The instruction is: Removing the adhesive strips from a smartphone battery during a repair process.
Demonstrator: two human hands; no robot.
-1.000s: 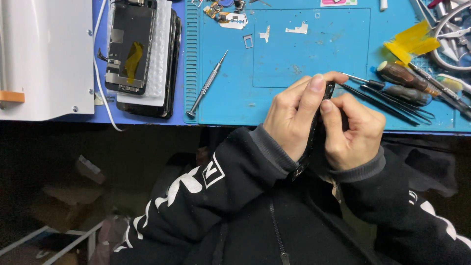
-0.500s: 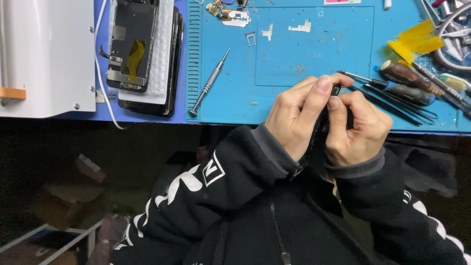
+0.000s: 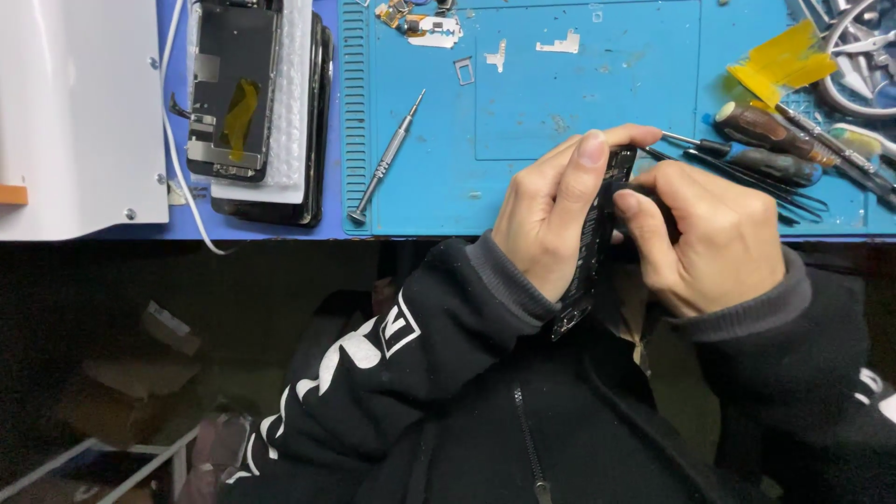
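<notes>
The slim black opened phone body [image 3: 593,245] stands on edge between both hands, just nearer than the front edge of the blue silicone work mat [image 3: 448,196], its long axis running from the chest up toward the mat. The left hand [image 3: 551,219] wraps it, fingers pressed along one side. The right hand [image 3: 714,243] curls against the other side, equally near; whether it pinches a tool I cannot tell. On the mat left of the hands lies a silver screwdriver [image 3: 385,157]; dark-handled tools [image 3: 765,140] crowd the right.

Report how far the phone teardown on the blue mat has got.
Done: screen assembly lies apart on other phones; small metal parts sit loose on the blue mat. In hand: left hand and right hand grip the phone body edge-on. Left: cannot tell; its inside is hidden.
</notes>
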